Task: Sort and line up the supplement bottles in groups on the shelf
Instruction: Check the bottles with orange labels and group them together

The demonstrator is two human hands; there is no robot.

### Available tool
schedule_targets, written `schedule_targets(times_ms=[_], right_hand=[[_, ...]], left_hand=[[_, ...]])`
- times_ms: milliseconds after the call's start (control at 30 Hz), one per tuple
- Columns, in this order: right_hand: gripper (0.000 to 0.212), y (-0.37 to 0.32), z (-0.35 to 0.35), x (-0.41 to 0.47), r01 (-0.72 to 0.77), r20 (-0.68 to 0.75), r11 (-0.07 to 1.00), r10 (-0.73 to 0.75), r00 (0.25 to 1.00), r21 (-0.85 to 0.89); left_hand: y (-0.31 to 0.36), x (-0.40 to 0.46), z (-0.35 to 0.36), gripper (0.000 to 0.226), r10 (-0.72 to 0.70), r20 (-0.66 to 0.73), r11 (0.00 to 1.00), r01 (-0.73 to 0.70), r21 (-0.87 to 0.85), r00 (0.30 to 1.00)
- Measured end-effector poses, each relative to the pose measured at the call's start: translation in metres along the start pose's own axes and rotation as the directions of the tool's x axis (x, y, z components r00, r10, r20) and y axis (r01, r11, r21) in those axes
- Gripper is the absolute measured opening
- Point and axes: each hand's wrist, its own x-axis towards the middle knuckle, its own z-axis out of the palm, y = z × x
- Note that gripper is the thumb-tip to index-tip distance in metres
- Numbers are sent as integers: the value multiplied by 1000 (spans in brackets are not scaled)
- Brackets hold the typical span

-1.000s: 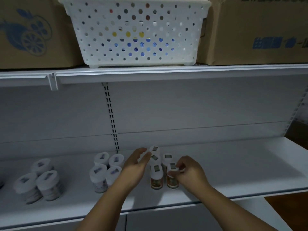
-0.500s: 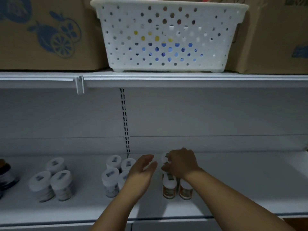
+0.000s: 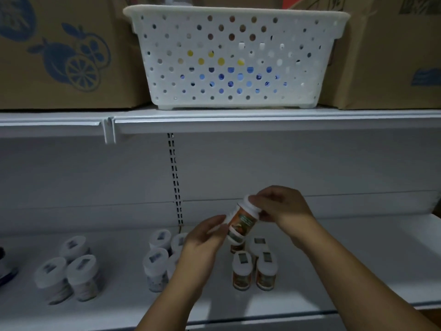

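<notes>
Above the orange-label group (image 3: 254, 268), my right hand (image 3: 281, 207) grips an orange-label bottle (image 3: 242, 222) by its cap, my left hand (image 3: 205, 237) open beside it; three groups stand sorted, this one unplaced.

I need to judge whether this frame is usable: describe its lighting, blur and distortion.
Head view: dim, bluish light under the upper shelf; the lifted orange-label bottle and both hands, left and right, are soft with blur; the lid stickers are unreadable; wide-angle bending curves the shelf edges; no glare.
</notes>
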Motion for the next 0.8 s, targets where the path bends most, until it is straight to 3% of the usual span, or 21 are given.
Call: schedule_targets(times_ms=[133,333,467,600,800], right_hand=[[19,11,-7,-14,-60,-75,979,77,994,197],[25,29,-16,-38,-57,-159,959,104,982,277],[22,34,-17,-49,-70,-160,950,123,979,303],[18,33,-20,-60,-72,-133,943,121,984,325],[15,36,-21,-64,-106,-92,954,136,986,282]], left_hand=[[3,-5,17,27,-183,219,916,247,-316,958],[1,-17,31,36,-275,271,847,366,-386,922],[0,-22,31,43,-226,296,873,328,-361,928],[-3,-24,30,35,-179,283,909,269,-319,942],[-14,-23,28,38,8,107,971,17,-238,994]])
